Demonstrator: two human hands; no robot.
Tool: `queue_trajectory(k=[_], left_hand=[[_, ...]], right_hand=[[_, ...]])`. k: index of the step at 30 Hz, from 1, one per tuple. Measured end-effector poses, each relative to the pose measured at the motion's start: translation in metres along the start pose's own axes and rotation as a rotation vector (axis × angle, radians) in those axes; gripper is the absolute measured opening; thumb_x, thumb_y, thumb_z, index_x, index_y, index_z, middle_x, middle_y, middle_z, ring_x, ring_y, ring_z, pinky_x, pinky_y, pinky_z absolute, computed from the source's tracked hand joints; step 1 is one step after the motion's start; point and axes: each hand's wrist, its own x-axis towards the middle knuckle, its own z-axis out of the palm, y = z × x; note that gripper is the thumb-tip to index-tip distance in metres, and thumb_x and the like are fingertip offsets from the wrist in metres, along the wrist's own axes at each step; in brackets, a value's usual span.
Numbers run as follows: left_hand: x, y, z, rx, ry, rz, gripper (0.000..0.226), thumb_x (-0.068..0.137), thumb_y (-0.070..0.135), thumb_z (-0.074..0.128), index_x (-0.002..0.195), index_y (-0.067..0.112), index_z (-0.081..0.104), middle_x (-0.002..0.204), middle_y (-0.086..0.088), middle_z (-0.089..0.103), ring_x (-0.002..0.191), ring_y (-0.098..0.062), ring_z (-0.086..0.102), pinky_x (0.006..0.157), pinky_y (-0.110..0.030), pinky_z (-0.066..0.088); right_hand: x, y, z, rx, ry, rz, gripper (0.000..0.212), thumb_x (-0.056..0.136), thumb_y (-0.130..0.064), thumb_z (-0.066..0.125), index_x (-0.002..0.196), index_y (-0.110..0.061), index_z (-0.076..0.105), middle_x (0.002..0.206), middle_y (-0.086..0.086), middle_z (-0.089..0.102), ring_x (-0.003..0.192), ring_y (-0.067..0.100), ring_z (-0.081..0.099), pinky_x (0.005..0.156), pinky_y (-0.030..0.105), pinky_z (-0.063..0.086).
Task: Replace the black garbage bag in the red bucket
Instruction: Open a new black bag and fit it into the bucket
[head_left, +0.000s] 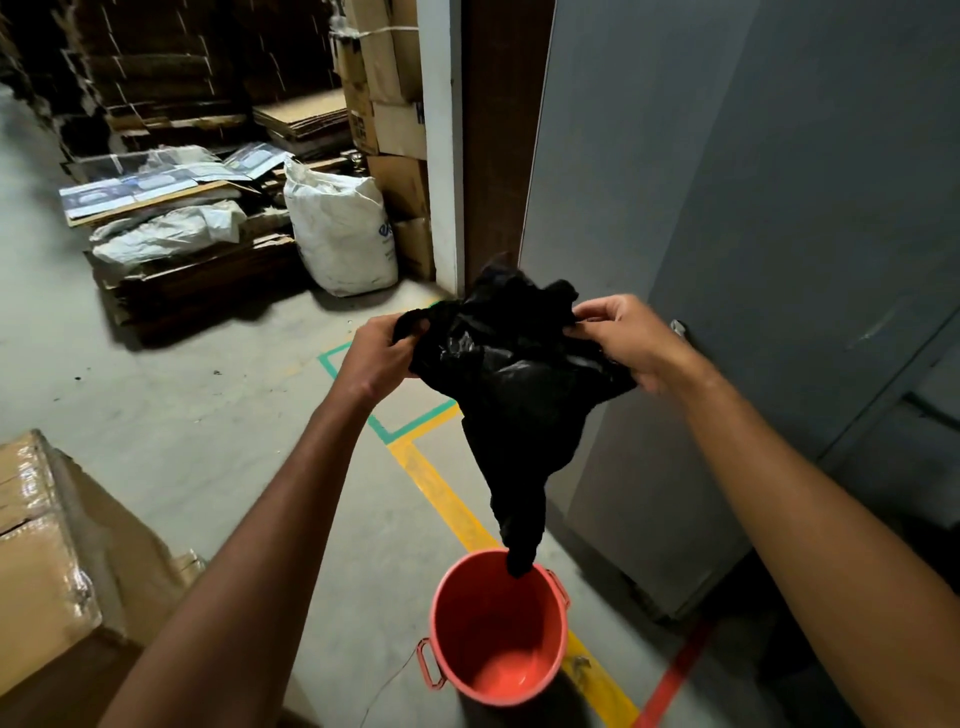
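A red bucket (496, 631) stands on the concrete floor, with nothing inside it but the bag's tip. A crumpled black garbage bag (511, 384) hangs in the air above it, and its narrow lower tip dips just inside the bucket's far rim. My left hand (376, 356) grips the bag's upper left edge. My right hand (623, 338) pinches the upper right edge, so the top of the bag is stretched between both hands.
A grey metal cabinet (727, 260) rises close on the right. A wrapped cardboard box (47, 561) sits at the lower left. A white sack (340, 231) and flattened cardboard stacks (182, 249) lie at the back. Yellow, green and red tape lines (436, 493) cross the floor.
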Motion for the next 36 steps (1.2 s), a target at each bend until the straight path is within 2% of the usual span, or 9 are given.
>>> queue_trajectory(k=[6, 8, 10, 15, 18, 21, 26, 31, 36], left_hand=[[0.008, -0.009, -0.015, 0.022, 0.074, -0.045, 0.023, 0.103, 0.017, 0.057, 0.114, 0.001, 0.07, 0.107, -0.023, 0.074, 0.092, -0.034, 0.074, 0.074, -0.043, 0.065], [0.008, -0.008, -0.014, 0.056, 0.079, -0.022, 0.021, 0.101, 0.013, 0.057, 0.113, 0.0, 0.07, 0.102, -0.02, 0.072, 0.087, -0.029, 0.072, 0.064, -0.028, 0.064], [0.007, -0.007, -0.011, 0.097, 0.07, 0.006, 0.018, 0.101, 0.01, 0.055, 0.11, 0.001, 0.068, 0.094, -0.015, 0.069, 0.079, -0.024, 0.069, 0.055, -0.02, 0.059], [0.009, -0.013, -0.014, 0.123, 0.022, -0.043, 0.026, 0.092, -0.001, 0.041, 0.095, 0.002, 0.066, 0.084, -0.013, 0.065, 0.071, -0.023, 0.065, 0.05, -0.018, 0.051], [0.007, -0.02, -0.019, 0.135, -0.054, -0.095, 0.028, 0.083, -0.01, 0.039, 0.082, 0.006, 0.062, 0.076, -0.011, 0.065, 0.066, -0.025, 0.066, 0.056, -0.029, 0.055], [0.003, -0.022, -0.013, 0.087, -0.138, -0.128, 0.03, 0.075, -0.007, 0.039, 0.095, 0.001, 0.059, 0.083, -0.018, 0.064, 0.078, -0.033, 0.067, 0.07, -0.043, 0.052], [-0.003, -0.009, 0.022, 0.063, -0.152, -0.135, 0.01, 0.077, 0.018, 0.041, 0.087, 0.016, 0.041, 0.079, -0.008, 0.04, 0.075, -0.02, 0.041, 0.063, -0.035, 0.035], [0.004, -0.01, 0.051, 0.218, -0.19, -0.074, 0.039, 0.082, 0.041, 0.068, 0.103, 0.009, 0.063, 0.091, -0.006, 0.069, 0.081, -0.022, 0.066, 0.071, -0.034, 0.053], [0.01, -0.02, 0.07, 0.422, -0.208, -0.002, 0.02, 0.092, 0.011, 0.056, 0.103, 0.007, 0.071, 0.098, -0.02, 0.074, 0.095, -0.037, 0.069, 0.071, -0.035, 0.05]], right_hand=[[0.0, 0.006, -0.01, -0.02, 0.123, 0.051, 0.016, 0.094, -0.012, 0.059, 0.088, -0.015, 0.074, 0.09, 0.009, 0.075, 0.081, 0.02, 0.069, 0.079, 0.034, 0.053], [-0.007, 0.003, -0.012, -0.005, 0.128, 0.047, 0.008, 0.089, -0.026, 0.072, 0.091, -0.018, 0.073, 0.087, -0.001, 0.076, 0.076, 0.012, 0.072, 0.071, 0.023, 0.055], [-0.012, 0.003, -0.013, 0.021, 0.097, 0.027, 0.026, 0.077, -0.031, 0.086, 0.097, -0.02, 0.074, 0.087, -0.007, 0.078, 0.075, 0.006, 0.074, 0.061, 0.016, 0.056], [-0.002, 0.015, -0.015, -0.015, 0.243, 0.053, 0.027, 0.074, -0.007, 0.084, 0.099, -0.005, 0.074, 0.091, 0.005, 0.076, 0.086, 0.021, 0.075, 0.069, 0.027, 0.06], [0.001, 0.022, -0.019, -0.011, 0.282, 0.073, 0.027, 0.08, 0.003, 0.076, 0.104, -0.006, 0.068, 0.093, 0.008, 0.073, 0.087, 0.024, 0.072, 0.067, 0.026, 0.058], [0.002, 0.029, -0.012, 0.0, 0.234, 0.096, 0.022, 0.087, -0.004, 0.073, 0.107, -0.012, 0.066, 0.092, 0.003, 0.072, 0.079, 0.015, 0.07, 0.068, 0.025, 0.06], [0.01, 0.039, 0.024, -0.044, 0.109, 0.105, 0.011, 0.096, -0.025, 0.065, 0.099, -0.015, 0.068, 0.089, 0.001, 0.073, 0.083, 0.016, 0.07, 0.078, 0.031, 0.055], [0.02, 0.043, 0.071, -0.151, -0.075, 0.084, 0.02, 0.098, -0.031, 0.058, 0.097, -0.014, 0.068, 0.086, 0.003, 0.073, 0.077, 0.015, 0.067, 0.07, 0.03, 0.05], [0.035, 0.057, 0.099, -0.347, -0.101, 0.017, 0.015, 0.09, -0.012, 0.05, 0.084, -0.011, 0.064, 0.07, 0.001, 0.061, 0.059, 0.011, 0.053, 0.055, 0.028, 0.039]])
